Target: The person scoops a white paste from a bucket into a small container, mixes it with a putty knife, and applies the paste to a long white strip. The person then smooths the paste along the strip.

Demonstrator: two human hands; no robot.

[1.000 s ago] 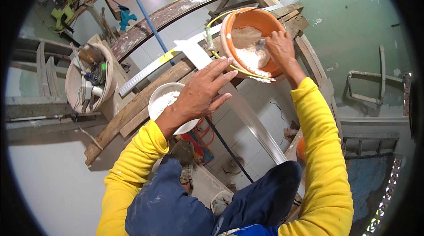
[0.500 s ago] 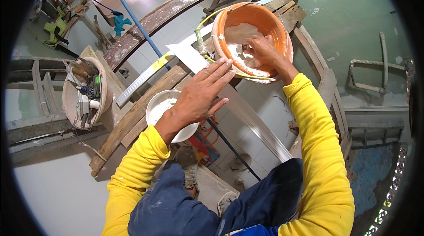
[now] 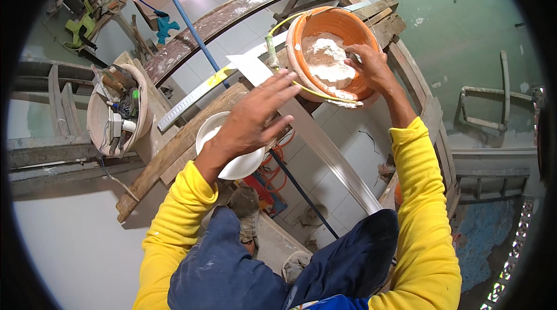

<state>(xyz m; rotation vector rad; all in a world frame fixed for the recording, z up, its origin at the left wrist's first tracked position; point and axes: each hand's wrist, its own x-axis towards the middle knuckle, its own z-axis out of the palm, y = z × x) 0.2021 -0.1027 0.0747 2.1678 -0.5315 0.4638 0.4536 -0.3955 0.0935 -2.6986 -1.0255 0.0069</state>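
Observation:
My left hand (image 3: 256,114), fingers apart, reaches over a white bowl (image 3: 237,166), hiding much of it. Beside those fingers runs a long white strip (image 3: 331,168), lying diagonally between wooden boards and my legs. My right hand (image 3: 371,69) is inside the orange bucket (image 3: 301,20) at its right side, fingers closed round something small and greyish that I cannot make out. White powder (image 3: 328,69) lies in the bucket. A yellow cord (image 3: 301,89) with a pale grip curves along the bucket's near and left side.
A tub of tools (image 3: 96,124) stands at left. Wooden planks (image 3: 145,185) support the work, with a ruled level (image 3: 177,112) and blue pipe (image 3: 188,28). A curved beam (image 3: 197,31) crosses behind; grey frames (image 3: 481,124) lie at right; white tiled floor (image 3: 307,159) shows below.
My right hand dipped into the powder and has moved back toward the bucket's right side, exposing a white heap. My left hand has shifted slightly left over the bowl, which now sits tilted.

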